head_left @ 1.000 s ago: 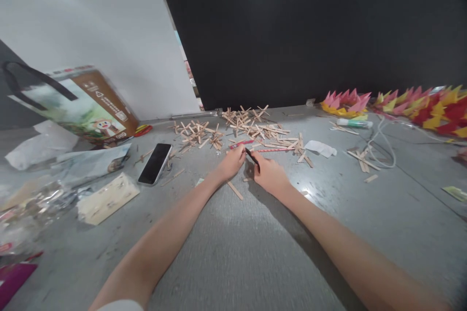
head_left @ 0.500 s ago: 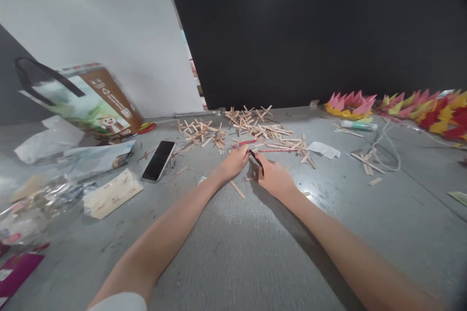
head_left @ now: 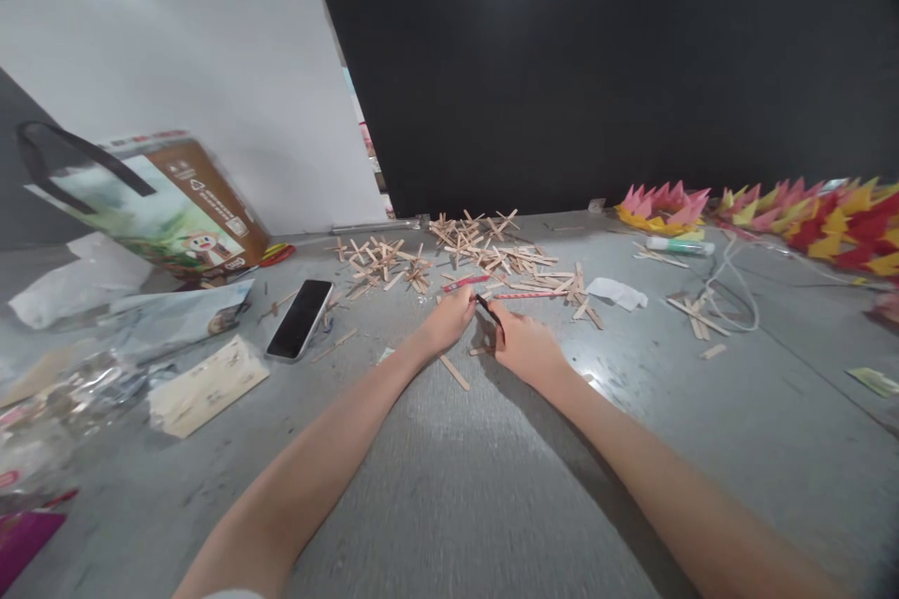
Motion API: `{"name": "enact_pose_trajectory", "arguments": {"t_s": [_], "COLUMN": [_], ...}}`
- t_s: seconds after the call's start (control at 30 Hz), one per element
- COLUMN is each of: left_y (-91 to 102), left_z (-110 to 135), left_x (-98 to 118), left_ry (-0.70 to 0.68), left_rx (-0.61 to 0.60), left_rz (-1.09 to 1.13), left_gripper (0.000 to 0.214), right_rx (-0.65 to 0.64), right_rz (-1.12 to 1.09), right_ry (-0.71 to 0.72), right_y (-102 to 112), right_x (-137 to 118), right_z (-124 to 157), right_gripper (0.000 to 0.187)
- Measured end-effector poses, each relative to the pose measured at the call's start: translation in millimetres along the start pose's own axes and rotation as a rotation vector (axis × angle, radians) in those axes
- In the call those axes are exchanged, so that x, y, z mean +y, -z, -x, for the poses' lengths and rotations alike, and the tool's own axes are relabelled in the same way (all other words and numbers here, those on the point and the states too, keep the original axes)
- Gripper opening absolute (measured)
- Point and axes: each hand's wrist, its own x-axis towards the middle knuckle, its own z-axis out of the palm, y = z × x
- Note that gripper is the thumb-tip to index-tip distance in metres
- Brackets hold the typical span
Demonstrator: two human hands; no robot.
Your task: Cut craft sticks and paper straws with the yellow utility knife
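Over the table's middle my two hands are close together. My right hand (head_left: 532, 351) is closed around a slim black tool (head_left: 489, 310), which slants up and left toward the other hand; its exact kind does not show. My left hand (head_left: 451, 318) is closed in a pinch at the tool's far end, and what its fingertips hold is too small to make out. Just beyond the hands lie a red packet-like strip (head_left: 465, 283) and a red-patterned stick (head_left: 526, 295). A single flat wooden craft stick (head_left: 454, 372) rests below the left hand.
A heap of wooden craft sticks (head_left: 484, 253) spreads behind my hands. To the left are a phone (head_left: 301, 320), a cream paper packet (head_left: 209, 388) and a shopping bag (head_left: 189, 206). On the right lie white paper (head_left: 618, 292), a glue stick (head_left: 679, 246), a white cable (head_left: 751, 304) and paper crowns (head_left: 664, 209).
The view has shifted slightly, so the table items sit a little lower and further left. My hands keep nearly the same pose, with the black tool still between them.
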Motion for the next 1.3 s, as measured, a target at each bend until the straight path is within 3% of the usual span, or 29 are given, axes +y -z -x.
{"name": "enact_pose_trajectory", "arguments": {"t_s": [0.67,1.03,1.3], "left_y": [3.2,0.9,6.3], "left_z": [2.7,3.4,7.2], "left_x": [0.6,-2.5,9.8], "left_ry": [-0.026,0.064,0.087], "left_rx": [-0.041,0.088,0.151], "left_rz": [-0.025,0.043,0.085], "left_gripper": [0.014,0.015,0.016], "right_rx": [-0.009,0.043,0.043], "right_rz": [0.051,-0.062,-0.172], "right_ry": [-0.014,-0.052,-0.076], "right_y": [-4.6,-9.1,-8.9], "right_x": [-7.6,-2.3,1.3], "right_z": [-5.4,-11.2,-15.3], "right_gripper": [0.052,0.047,0.044]}}
